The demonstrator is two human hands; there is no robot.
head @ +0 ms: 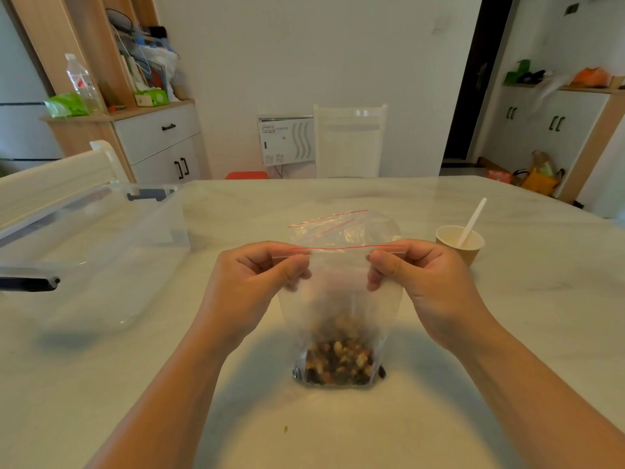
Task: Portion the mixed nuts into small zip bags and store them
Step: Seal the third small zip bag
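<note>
Basically L hand [257, 282] & R hand [419, 279] each pinch the bag [341, 299] at its zip corners; film thin, slippery, nuts [338, 362] weigh bottom.

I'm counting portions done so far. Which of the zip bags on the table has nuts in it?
The upright bag pinched at its top by both hands, left hand and right hand. The bag behind it lies flat.

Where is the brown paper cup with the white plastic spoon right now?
In the head view, the brown paper cup stands on the pale marble table at right, just beyond the right hand, with the white plastic spoon leaning inside it.
</note>
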